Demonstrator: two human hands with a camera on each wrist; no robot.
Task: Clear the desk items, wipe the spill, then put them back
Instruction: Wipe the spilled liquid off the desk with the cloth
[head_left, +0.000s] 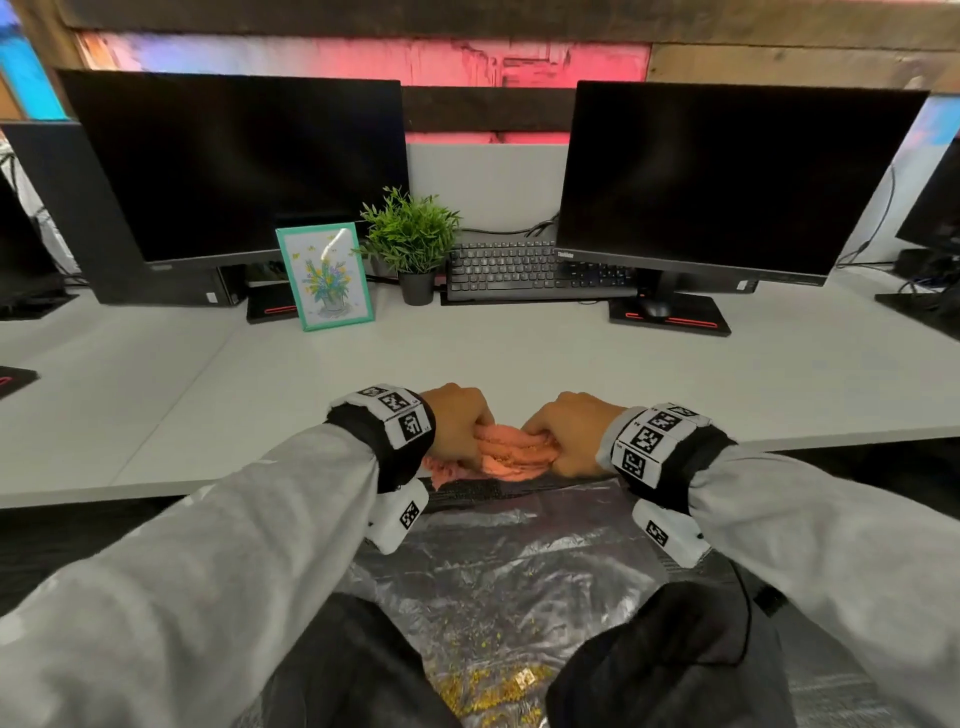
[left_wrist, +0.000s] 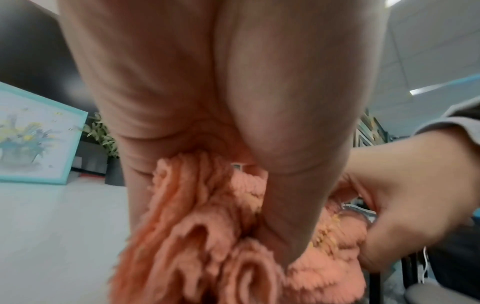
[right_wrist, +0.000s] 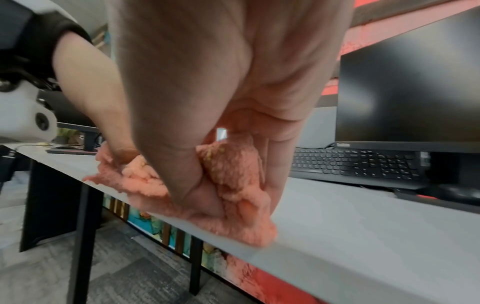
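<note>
Both hands are at the near edge of the desk (head_left: 291, 374), each bunching one end of a pink cloth (head_left: 511, 449). The left hand (head_left: 457, 423) has its fingers curled tight into the cloth's left end; the left wrist view shows folds of pile squeezed between thumb and fingers. The right hand (head_left: 569, 434) grips the right end in the same way, fingers wrapped over a wad of cloth, as the right wrist view confirms. The cloth lies on the desk at its front lip, partly overhanging the edge. Yellow specks (left_wrist: 328, 232) cling to the pile between the two hands.

Below the desk edge, a clear plastic sheet (head_left: 519, 561) is spread across the person's lap, with yellow granules (head_left: 493, 680) scattered on it.

At the back of the desk stand two dark monitors, the left monitor (head_left: 234, 166) and the right monitor (head_left: 727, 176). Between them, near the left monitor's base, a teal-framed flower picture (head_left: 327, 278) stands upright, with a small potted plant (head_left: 413, 244) just beside it to the right. A black keyboard (head_left: 519, 270) sits right of the plant, partly under the right monitor. A black mouse (head_left: 654, 309) rests on the right monitor's base
</note>
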